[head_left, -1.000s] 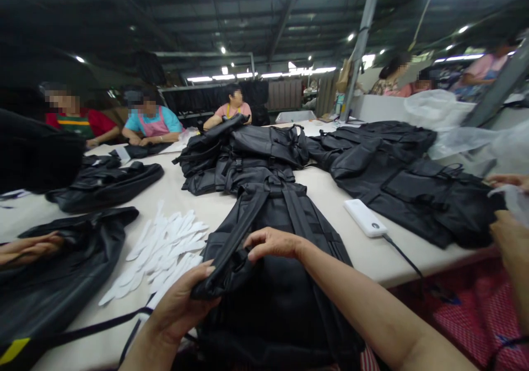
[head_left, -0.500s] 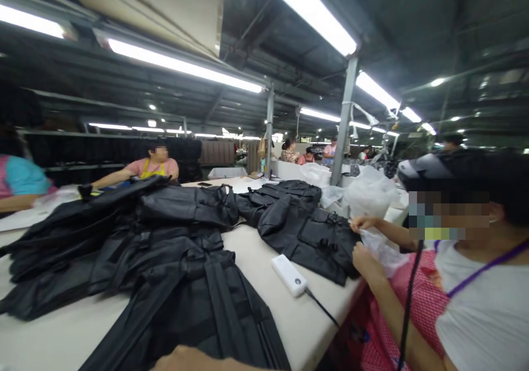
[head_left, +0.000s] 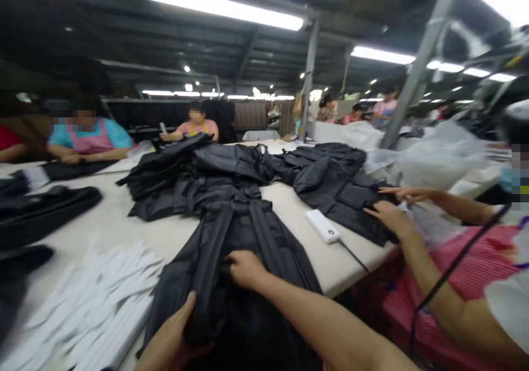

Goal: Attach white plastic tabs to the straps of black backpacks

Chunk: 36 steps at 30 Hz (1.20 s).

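A black backpack (head_left: 260,238) lies in front of me on the table, its two shoulder straps facing up. My left hand (head_left: 176,329) grips it at the near left, thumb upright beside a strap and the other fingers hidden behind black fabric. Between the straps, my right hand (head_left: 248,269) has its fingers curled into the backpack's fabric; the fingertips are partly hidden. To the left of the backpack is a pile of white strips (head_left: 95,305). More black backpacks (head_left: 231,164) are heaped just beyond it.
A white power bank (head_left: 322,226) with a black cable lies near the table's right edge. At right, a co-worker's hands (head_left: 392,214) touch another black bag (head_left: 343,189). Clear plastic bags (head_left: 446,145) are heaped behind. Other people sit across the table (head_left: 111,194).
My view has turned left and down, bringing the white strips into sight. Both my hands are now on the backpack. The co-worker's hands have spread over the other bag.
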Tool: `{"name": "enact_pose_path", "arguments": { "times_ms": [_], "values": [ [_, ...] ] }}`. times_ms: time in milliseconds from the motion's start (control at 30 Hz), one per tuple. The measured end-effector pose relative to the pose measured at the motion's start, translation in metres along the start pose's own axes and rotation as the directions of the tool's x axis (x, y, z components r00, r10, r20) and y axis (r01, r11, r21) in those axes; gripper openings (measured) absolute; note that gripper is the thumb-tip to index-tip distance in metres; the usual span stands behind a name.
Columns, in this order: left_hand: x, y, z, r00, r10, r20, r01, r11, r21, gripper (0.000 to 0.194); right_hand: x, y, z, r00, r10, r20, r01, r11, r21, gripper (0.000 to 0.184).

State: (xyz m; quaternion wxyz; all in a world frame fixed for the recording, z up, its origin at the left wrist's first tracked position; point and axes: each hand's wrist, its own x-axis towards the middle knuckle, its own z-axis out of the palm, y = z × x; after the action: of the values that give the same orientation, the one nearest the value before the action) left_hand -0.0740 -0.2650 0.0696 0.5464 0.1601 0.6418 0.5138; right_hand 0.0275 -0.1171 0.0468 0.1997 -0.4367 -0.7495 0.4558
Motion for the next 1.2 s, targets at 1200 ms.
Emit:
{"name": "enact_pose_path", "arguments": {
  "times_ms": [1200],
  "values": [
    [0.023, 0.008, -0.003, 0.976, 0.158, 0.149, -0.184, 0.966, 0.182, 0.052, -0.021, -0.013, 0.012, 0.991, 0.121, 0.057, -0.128, 0.742, 0.657, 0.019]
  ]
}}
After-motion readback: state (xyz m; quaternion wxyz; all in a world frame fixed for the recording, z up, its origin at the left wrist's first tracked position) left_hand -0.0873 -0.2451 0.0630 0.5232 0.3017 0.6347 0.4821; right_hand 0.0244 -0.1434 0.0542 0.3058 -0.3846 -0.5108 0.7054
